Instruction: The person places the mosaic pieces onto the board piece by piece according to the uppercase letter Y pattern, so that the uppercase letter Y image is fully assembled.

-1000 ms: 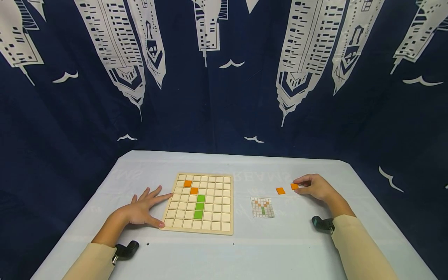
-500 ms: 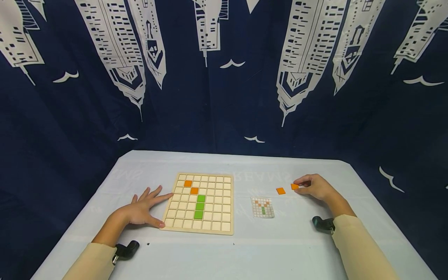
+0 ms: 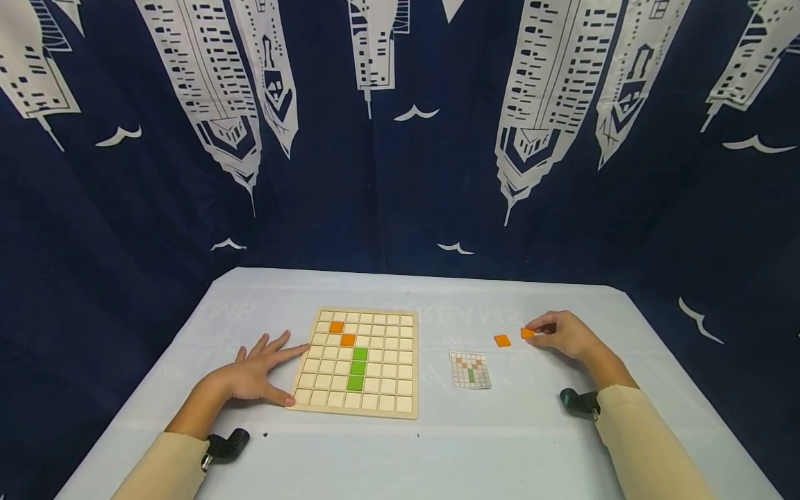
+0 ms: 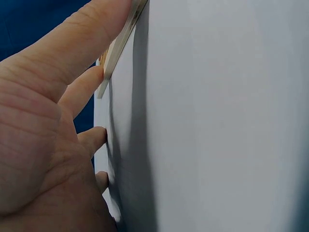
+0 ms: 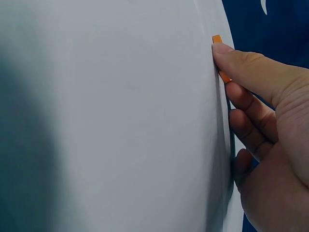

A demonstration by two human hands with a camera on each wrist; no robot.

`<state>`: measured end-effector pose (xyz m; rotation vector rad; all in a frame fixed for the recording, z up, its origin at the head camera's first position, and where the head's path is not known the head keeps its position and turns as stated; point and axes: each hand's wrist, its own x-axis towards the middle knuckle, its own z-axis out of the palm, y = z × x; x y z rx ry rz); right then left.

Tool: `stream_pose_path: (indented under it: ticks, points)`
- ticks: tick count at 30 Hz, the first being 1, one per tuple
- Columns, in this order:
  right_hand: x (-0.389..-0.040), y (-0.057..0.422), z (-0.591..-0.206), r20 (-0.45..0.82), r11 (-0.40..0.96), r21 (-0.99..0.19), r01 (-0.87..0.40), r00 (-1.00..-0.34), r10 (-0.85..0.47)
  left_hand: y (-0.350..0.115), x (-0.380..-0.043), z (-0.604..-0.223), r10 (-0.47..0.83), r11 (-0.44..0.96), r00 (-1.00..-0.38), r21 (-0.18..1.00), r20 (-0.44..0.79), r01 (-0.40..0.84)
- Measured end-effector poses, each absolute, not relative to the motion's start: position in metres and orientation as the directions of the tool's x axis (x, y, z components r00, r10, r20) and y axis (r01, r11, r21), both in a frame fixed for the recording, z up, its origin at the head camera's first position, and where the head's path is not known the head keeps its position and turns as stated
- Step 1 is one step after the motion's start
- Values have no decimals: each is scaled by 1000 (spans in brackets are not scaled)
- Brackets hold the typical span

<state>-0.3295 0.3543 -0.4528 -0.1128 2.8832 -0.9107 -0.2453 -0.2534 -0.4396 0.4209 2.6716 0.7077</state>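
Observation:
A wooden grid board (image 3: 389, 357) lies on the table left of centre, with two orange squares near its upper left and three green squares in a column below them. My left hand (image 3: 253, 375) has its fingers spread, thumb and index fingertip touching the board's left edge. In the left wrist view, the board's edge (image 4: 116, 53) meets those same two digits. At the right, my right hand (image 3: 565, 339) pinches an orange square tile (image 3: 527, 333) between thumb and fingers, close over the table. Another orange tile (image 3: 503, 341) lies flat just left of it.
A small printed card (image 3: 470, 370) showing a grid with an orange and green Y pattern lies between the board and the right hand. The white table (image 3: 400, 458) ends at a dark blue curtain (image 3: 375, 173) with white buildings on it.

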Motion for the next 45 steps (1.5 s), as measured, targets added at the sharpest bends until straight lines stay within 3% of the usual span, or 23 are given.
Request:
stream_pose_path:
  ticks: [45]
  points:
    - [-297,323,-453,44,780,-612,-127,-991,-127,-254,-246,-440,369,828,-898,523,-238,202]
